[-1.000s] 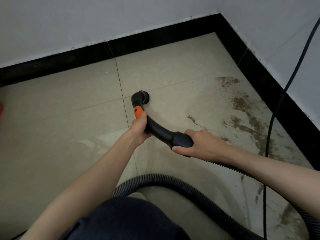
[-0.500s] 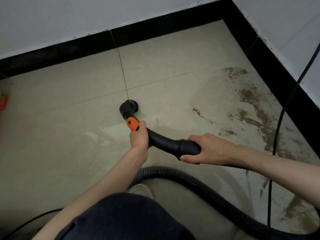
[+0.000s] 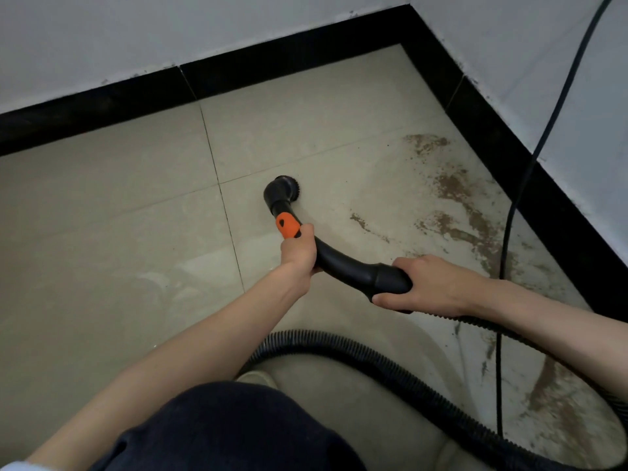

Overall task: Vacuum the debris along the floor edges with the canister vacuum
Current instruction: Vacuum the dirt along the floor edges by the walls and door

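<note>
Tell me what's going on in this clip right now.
A person is vacuuming a tiled floor near a room corner. The left hand grips the curved black wand just behind its orange button, and the right hand holds the cuff where the ribbed hose joins. The round brush head sits on the tile, short of the brown dirt that lies along the right-hand black baseboard. A black power cord runs across that dirt.
</note>
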